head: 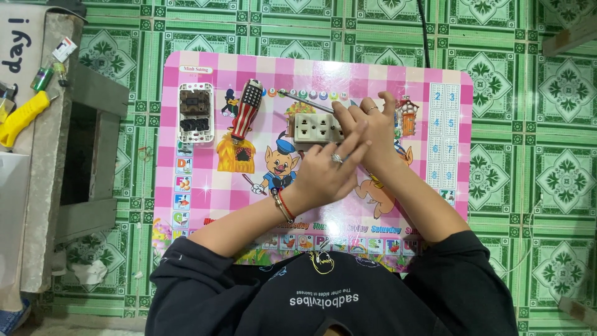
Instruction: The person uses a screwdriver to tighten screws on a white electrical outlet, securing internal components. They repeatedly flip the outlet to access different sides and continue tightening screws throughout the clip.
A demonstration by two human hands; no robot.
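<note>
A cream multi-socket outlet (316,127) lies on a pink checked cartoon table (205,186). My left hand (323,171), with a ring and a red bracelet, grips the outlet's lower right corner, and its fingers cross over my right hand. My right hand (375,124) sits at the outlet's right end, closed on a thin metal screwdriver shaft (305,99) that slants up-left over the outlet. How the fingers hold the shaft is hidden.
A screwdriver with a red, white and blue striped handle (247,109) lies left of the outlet. Further left is an opened white wall switch (196,112). A grey bench (46,155) at far left carries a yellow tool (22,117). Green patterned floor tiles (528,174) surround the table, and a black cable (425,31) runs off the top.
</note>
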